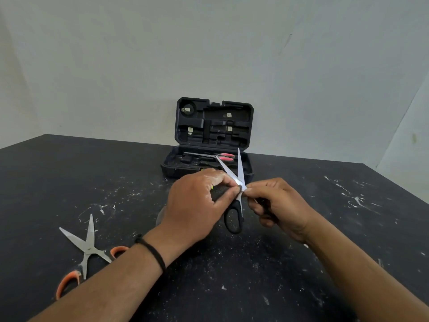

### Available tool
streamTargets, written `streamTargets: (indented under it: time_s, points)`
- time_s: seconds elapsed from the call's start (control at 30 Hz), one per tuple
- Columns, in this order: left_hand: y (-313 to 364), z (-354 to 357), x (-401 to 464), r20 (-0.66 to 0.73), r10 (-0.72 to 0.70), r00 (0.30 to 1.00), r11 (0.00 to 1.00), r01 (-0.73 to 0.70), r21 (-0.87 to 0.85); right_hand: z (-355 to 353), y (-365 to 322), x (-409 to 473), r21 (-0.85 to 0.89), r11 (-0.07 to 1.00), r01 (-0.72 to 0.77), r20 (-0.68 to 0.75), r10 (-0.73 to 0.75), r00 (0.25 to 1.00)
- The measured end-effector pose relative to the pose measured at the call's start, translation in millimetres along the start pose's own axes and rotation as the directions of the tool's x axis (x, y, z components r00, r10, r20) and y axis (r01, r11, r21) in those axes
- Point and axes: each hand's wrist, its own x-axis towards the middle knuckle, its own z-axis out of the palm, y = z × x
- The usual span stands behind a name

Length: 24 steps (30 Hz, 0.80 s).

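Black-handled steel scissors point(237, 205), blades apart: right hand point(278, 205) pinches them, hiding one handle; left hand point(197, 202) grips a half-hidden black tool point(219, 192).

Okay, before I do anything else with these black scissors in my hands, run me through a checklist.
1. Black-handled steel scissors gripped by both hands: ok.
2. Blades spread, tips pointing away from you: ok.
3. Left hand fingers clear of the blade edges: not ok, they pinch right at the pivot.
4. Right hand hold on the second handle: cannot tell, hidden.
5. Orange-handled scissors out of the way: ok, lying open beside the left forearm.
6. Black plastic tool case open behind: ok.
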Motion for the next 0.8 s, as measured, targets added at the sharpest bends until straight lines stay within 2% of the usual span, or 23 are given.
streamTargets:
  time_s: [0.13, 0.2, 0.27, 0.33, 0.43, 0.5, 0.57, 0.67, 0.8]
  points:
    - [-2, -3, 5, -0.119, -0.055, 0.991, 0.994, 0.066, 0.091, 0, -2, -1, 0.012, 1.000, -0.010, 0.038, 0.009, 0.999]
    - [-8, -8, 8, -0.172, -0.103, 0.980, 0.989, 0.119, 0.084, 0, -4, -2, -0.010, 1.000, -0.014, 0.058, 0.015, 0.998]
    - [-10, -10, 7, -0.166, -0.107, 0.980, 0.991, 0.119, 0.063, 2, -3, -3, -0.027, 1.000, -0.013, 0.062, 0.015, 0.998]
    - [-4, -8, 2, -0.097, -0.062, 0.993, 0.997, 0.066, 0.046, 2, -4, -3, -0.048, 0.999, 0.000, 0.040, 0.002, 0.999]
    - [8, 0, -3, -0.023, -0.005, 1.000, 0.999, 0.006, 0.046, 1, -3, -1, -0.211, 0.974, 0.085, -0.024, -0.092, 0.995]
    - [10, 4, -2, -0.048, 0.002, 0.999, 0.998, 0.001, 0.058, 3, -3, 0, -0.388, 0.904, 0.178, -0.048, -0.213, 0.976]
    - [10, 5, -2, -0.087, -0.008, 0.996, 0.998, 0.013, 0.061, 9, -2, 1, -0.492, 0.841, 0.225, -0.050, -0.285, 0.957]
    - [11, 1, 0, -0.124, -0.028, 0.992, 0.996, 0.039, 0.080, 13, -1, 1, -0.497, 0.826, 0.266, -0.019, -0.317, 0.948]
    - [3, -7, 9, -0.163, -0.075, 0.984, 0.982, 0.101, 0.161, 11, -4, -4, -0.445, 0.857, 0.259, 0.020, -0.279, 0.960]
